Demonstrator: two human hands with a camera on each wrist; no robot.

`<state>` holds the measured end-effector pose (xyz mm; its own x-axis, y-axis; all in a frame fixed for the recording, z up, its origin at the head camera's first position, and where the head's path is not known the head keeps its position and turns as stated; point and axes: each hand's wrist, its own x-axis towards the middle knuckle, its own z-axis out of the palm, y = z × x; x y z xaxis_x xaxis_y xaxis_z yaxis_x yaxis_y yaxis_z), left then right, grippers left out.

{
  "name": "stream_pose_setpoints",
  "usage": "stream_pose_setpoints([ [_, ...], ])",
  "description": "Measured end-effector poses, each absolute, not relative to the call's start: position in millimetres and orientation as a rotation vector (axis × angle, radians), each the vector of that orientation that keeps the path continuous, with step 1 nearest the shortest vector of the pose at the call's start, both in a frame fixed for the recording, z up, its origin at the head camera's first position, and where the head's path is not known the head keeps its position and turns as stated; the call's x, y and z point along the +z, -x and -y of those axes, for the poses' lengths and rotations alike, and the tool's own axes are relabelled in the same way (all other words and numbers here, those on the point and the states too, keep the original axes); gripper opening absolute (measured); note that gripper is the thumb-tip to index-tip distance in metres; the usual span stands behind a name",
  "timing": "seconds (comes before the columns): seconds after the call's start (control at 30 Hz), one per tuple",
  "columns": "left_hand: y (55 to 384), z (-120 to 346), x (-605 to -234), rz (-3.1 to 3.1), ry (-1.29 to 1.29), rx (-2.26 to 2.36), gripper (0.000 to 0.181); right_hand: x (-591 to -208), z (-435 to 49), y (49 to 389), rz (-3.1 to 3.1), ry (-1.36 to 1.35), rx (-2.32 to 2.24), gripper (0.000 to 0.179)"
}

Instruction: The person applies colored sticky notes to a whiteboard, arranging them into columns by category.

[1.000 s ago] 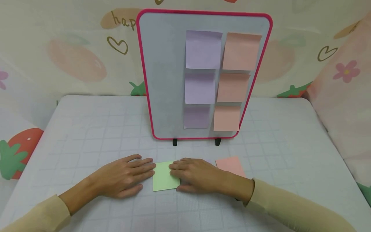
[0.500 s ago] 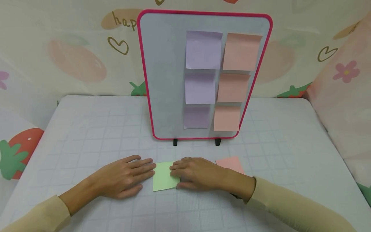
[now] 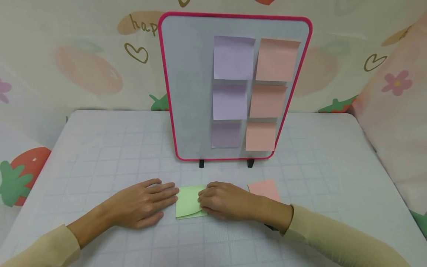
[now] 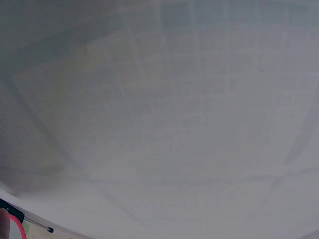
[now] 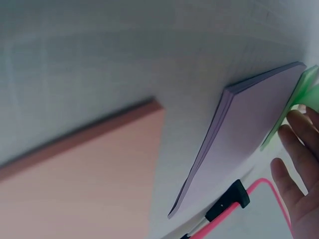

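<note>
Gridded cloth (image 3: pixel 113 155) lies beneath. The right hand (image 3: pixel 228 201) pinches the lifted sheet (image 3: pixel 187 201) of the green pad (image 3: pixel 199 214), not yet free; the left hand (image 3: pixel 143 203), fingers straight, touches the nine-o'clock edge. Toward one o'clock, the whiteboard (image 3: pixel 188 89) already bears six notes (image 3: pixel 233 58).

Light green square paper pad (image 3: pixel 187 201): lies flat on the white table (image 3: pixel 110 155), left hand (image 3: pixel 143 203) at its left side.
Top light green paper sheet (image 3: pixel 186 204): near edge bends up off the pad; right hand (image 3: pixel 227 201) pinches its right side.
</note>
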<state>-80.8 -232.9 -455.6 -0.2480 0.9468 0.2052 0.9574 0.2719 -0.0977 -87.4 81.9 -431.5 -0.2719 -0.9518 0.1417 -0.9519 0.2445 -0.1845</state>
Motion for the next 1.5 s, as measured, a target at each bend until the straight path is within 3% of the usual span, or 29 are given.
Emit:
stream_pose_setpoints([
  [0.53,78.7,235.6,-459.0,2.332,1.747,-0.071,0.048,-433.9,-79.0,87.7,2.531,-1.859,0.408,0.014],
  [1.0,78.1,235.3,-458.3,2.307,1.745,-0.076,0.049,-422.4,-78.3,94.2,3.041,-1.558,1.110,0.011],
  [1.5,77.9,236.0,-458.9,2.314,1.740,-0.087,0.050,-417.0,-73.7,97.2,3.084,-1.300,1.578,0.014],
])
